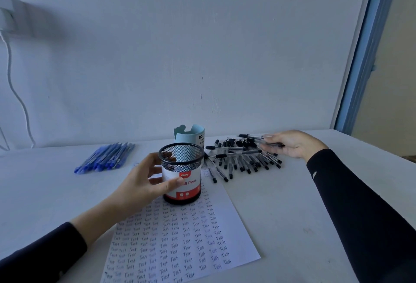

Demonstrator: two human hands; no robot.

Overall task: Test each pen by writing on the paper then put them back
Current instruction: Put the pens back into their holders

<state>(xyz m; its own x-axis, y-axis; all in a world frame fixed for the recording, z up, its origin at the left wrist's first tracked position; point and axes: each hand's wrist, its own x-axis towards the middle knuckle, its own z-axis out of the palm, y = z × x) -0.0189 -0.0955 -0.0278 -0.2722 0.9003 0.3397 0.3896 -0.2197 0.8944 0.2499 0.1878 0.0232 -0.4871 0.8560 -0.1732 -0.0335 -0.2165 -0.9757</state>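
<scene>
Across the white table (pixel 281 204), wide bare room at the near right and near left, with the far edge shut off by the wall (pixel 202 57). On the middle of it, slanted toward the writing side, a sheet of paper (pixel 180 244) filled row on row with the word Test, so probably little testing left and mostly putting back. Heaped beyond the paper's far right corner, the black pens (pixel 238 159), fanned loose and crossing one another, likely tipped out for easy reach of the right hand; well apart at the far left, a neater bundle of blue pens (pixel 105 157), seemingly sorted by colour. Standing on the paper's far end, just beside the black heap, a mesh cup (pixel 181 170) with a red and white label, showing no pens above its rim; close behind, a pale blue cup (pixel 189 135). Wrapped round the mesh cup's left side, the left hand (pixel 139 183), thumb across the label, presumably steadying it as the target. Reaching over the heap's far right, the right hand (pixel 292 144), apparently pinching a pen (pixel 273 145) along blurred fingers. For the short carry to the cup, open space between heap and rim, with only loose pens near the table's far edge to nudge
</scene>
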